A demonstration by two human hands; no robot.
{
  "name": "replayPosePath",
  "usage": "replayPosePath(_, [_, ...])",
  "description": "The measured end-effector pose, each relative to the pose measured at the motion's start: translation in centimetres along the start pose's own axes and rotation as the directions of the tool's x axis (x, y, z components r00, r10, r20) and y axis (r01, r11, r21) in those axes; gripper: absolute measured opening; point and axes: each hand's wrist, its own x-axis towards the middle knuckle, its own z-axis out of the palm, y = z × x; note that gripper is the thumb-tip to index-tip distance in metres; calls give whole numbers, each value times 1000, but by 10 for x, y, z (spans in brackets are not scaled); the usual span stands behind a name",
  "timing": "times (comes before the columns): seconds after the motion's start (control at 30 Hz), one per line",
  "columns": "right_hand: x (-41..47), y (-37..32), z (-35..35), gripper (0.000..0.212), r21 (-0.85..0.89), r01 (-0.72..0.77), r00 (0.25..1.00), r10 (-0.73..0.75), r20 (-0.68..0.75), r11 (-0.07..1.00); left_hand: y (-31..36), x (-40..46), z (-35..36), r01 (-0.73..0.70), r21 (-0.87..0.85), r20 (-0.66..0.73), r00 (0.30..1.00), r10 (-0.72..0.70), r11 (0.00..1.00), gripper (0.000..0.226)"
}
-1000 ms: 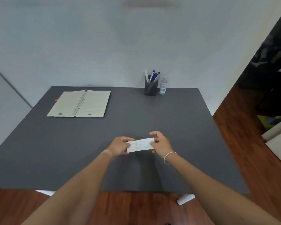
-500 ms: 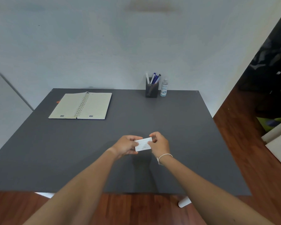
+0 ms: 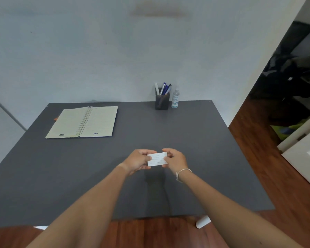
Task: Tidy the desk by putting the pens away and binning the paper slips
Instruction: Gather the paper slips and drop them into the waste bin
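A small white lined paper slip (image 3: 157,159) is held above the middle of the dark grey desk (image 3: 195,149). My left hand (image 3: 139,161) pinches its left end and my right hand (image 3: 175,160) pinches its right end. The slip looks folded to a short rectangle. Several pens (image 3: 164,88) stand in a black pen holder (image 3: 162,102) at the desk's far edge. No bin is in view.
An open spiral notebook (image 3: 82,121) lies at the far left of the desk. A small clear spray bottle (image 3: 175,99) stands right of the pen holder. Wooden floor (image 3: 268,158) and an open doorway lie to the right. A white wall backs the desk.
The slip has become shorter between my hands, which have drawn closer together. The camera has tilted slightly, so the desk sits lower in view.
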Motion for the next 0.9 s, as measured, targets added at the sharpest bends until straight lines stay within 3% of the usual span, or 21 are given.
replayPosePath(0.47, [20,5,-22,37,63,-16,979,28,-201,998,25,44,17,-31,114,147,989,13,993,33])
replayPosePath(0.9, [120,12,-160,30,111,-50,957,79,-279,993,92,153,134,-72,182,163,986,42,981,35])
